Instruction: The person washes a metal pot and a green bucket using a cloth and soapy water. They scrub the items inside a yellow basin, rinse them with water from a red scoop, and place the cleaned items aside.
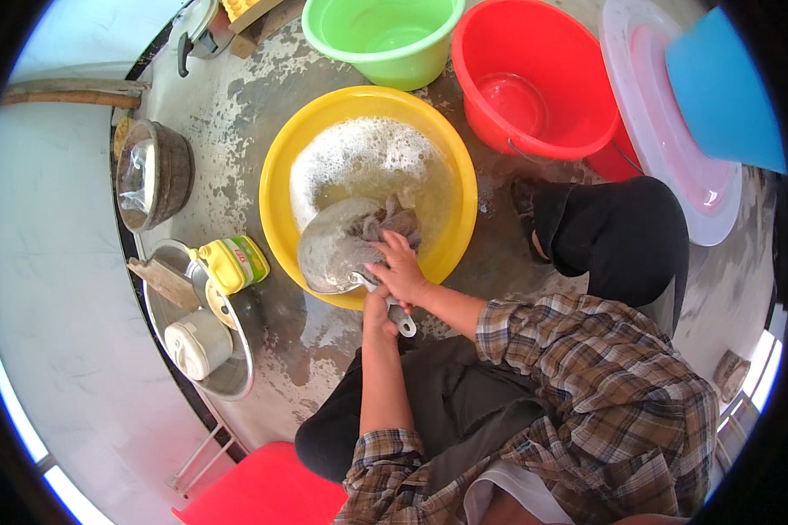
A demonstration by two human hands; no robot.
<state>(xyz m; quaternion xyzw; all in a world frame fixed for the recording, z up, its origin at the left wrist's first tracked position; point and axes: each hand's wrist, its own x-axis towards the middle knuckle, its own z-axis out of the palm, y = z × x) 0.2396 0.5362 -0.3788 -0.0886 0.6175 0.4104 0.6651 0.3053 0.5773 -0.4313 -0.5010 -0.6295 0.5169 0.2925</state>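
Note:
My left hand (379, 312) is closed around the metal handle (404, 323) of a large round ladle or scoop (328, 246), near where handle meets bowl. The scoop is tilted over the near left part of a yellow plastic basin (270, 190) that holds water with white suds (368, 144). My right hand (400, 269) presses a wet grey-brown cloth (394, 226) against the scoop, fingers spread over it. Part of the cloth trails towards the sudsy water.
A green basin (394, 65) and a red bucket (538, 72) stand beyond the yellow basin. To the left are a yellow detergent jug (236, 264), a metal basin (246, 367) with containers, and a wooden bucket (174, 177). Lilac and blue plastic tubs (722, 85) lean at the right.

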